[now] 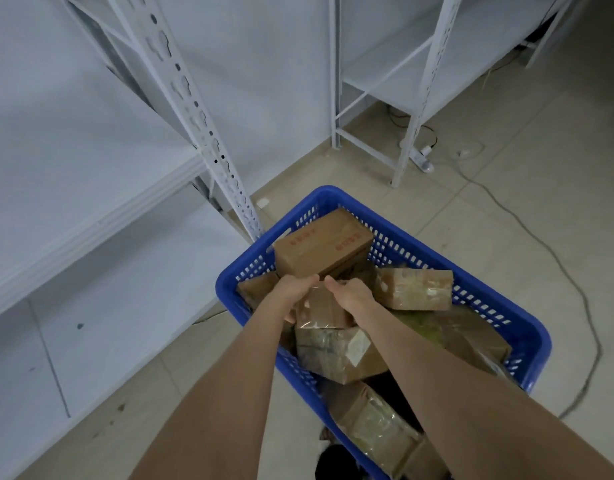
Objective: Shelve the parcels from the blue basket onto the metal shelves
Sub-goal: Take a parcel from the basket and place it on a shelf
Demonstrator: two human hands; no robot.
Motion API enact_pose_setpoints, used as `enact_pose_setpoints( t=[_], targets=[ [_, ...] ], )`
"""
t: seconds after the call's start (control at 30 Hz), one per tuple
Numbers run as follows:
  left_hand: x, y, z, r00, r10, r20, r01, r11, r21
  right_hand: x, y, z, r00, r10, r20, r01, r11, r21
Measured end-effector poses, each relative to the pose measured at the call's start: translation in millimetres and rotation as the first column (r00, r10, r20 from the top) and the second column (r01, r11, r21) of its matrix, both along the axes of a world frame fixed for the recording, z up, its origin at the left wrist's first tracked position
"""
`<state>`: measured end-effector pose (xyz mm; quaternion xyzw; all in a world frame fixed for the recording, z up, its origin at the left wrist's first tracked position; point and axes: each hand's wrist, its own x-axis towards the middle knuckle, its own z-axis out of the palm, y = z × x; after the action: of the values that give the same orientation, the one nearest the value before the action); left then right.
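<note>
left hand (pixel 295 293) and right hand (pixel 354 295) both grip a small brown taped cardboard parcel (pixel 322 308) inside the blue plastic basket (pixel 328 192), beside white metal shelves (pixel 90 218).

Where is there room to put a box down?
The white shelf board left of the holed post is bare, and so is the lower board under it. The far rack's boards look bare too. The blue basket is crowded with boxes; there the left hand and right hand grip a small box.
</note>
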<state>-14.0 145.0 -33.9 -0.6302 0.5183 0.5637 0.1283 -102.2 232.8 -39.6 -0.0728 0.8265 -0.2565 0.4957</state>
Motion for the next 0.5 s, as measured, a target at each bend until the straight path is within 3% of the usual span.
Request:
enact_pose_setpoints(
  t=[0.17, 0.3, 0.5],
  targets=[
    [-3.8, -1.1, 42.8, 0.99, 0.089, -0.108, -0.084, 0.995, 0.048, -13.9, 8.5, 34.9, 0.992, -0.09, -0.085, 0.092, 0.996, 0.021],
    [-1.3, 12.5, 93.0, 0.98, 0.089, -0.177, -0.093, 0.996, -0.017, -13.4, 18.9, 77.9, 0.975, -0.22, -0.024, 0.219, 0.975, -0.03],
    [8.6, 40.7, 179.8, 0.925, 0.171, -0.338, -0.241, 0.954, -0.178, -8.8, 35.6, 156.5, 0.931, -0.335, 0.147, 0.364, 0.884, -0.293]
  ],
)
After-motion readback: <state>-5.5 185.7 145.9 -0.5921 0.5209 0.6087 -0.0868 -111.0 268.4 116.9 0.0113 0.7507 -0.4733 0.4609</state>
